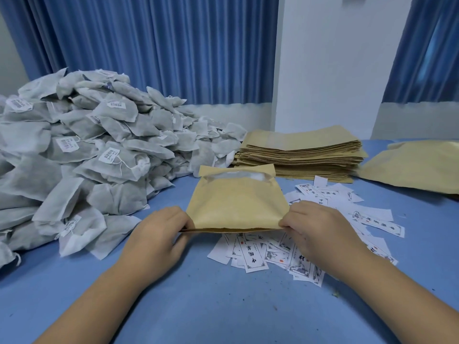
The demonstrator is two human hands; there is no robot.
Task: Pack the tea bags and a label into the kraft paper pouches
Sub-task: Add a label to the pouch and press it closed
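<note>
Hidden parts: the fingertips of both hands are tucked at the pouch's near corners, so the exact pinch is hard to see; both forearms are cut off by the bottom edge.
Left hand (159, 234): fingers curled shut, gripping the near left corner of the pouch.
Right hand (320, 232): fingers closed, gripping the near right corner of the same pouch.
Pouch (238, 207): tan kraft paper, flat and roughly square, held between the 2 hands with its near edge lifted off the table; a clear window strip runs along its far end, where something white shows, too faint to identify.
Labels (253, 256): small white paper slips with black characters and red marks, scattered loosely under and to the right of the pouch; several are covered by the pouch and the right hand.
Table (223, 306): smooth blue surface, dotted with dark specks.
Tea bags (82, 155): a large heap on the left, grey-white mesh sachets, soft and crumpled, some with white printed tags on strings; the heap runs out of view at the left edge.
Pouch stack (303, 155): a neat pile of flat kraft pouches behind the labels.
Loose pouch (417, 167): lies at the far right, partly cut off.
Room: blue pleated curtains (161, 50) and a white wall (335, 65) behind the table.
</note>
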